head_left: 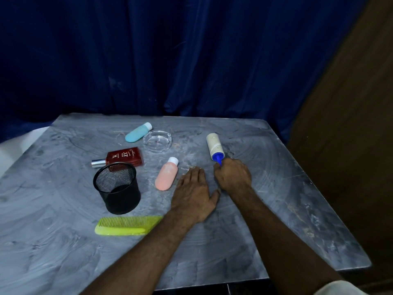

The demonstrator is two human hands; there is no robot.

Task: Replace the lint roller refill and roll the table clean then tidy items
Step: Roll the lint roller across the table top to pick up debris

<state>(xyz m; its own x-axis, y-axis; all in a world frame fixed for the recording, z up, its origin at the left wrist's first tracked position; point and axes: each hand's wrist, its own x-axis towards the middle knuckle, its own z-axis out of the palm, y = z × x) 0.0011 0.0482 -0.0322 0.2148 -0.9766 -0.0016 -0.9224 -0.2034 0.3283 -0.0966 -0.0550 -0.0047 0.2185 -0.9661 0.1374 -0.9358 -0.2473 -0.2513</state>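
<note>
The lint roller [215, 149] lies with its pale roll flat on the grey table [276, 188], toward the far right of the clutter, its blue neck pointing back at the person. The right hand [232, 176] is clenched around the blue handle, which is mostly hidden inside the fist. Just left of the roller's handle end, the left hand [194, 193] rests palm down on the tabletop with fingers spread, gripping nothing. Further left of the roller lies a pink bottle [166, 176] with a white cap; beyond it sit a clear glass ashtray [157, 140] and a blue bottle [138, 132]. Well left of the roller are a red perfume bottle [122, 159] on its side, a black mesh cup [117, 187] standing upright, and a green comb [127, 225] nearest the person.
</note>
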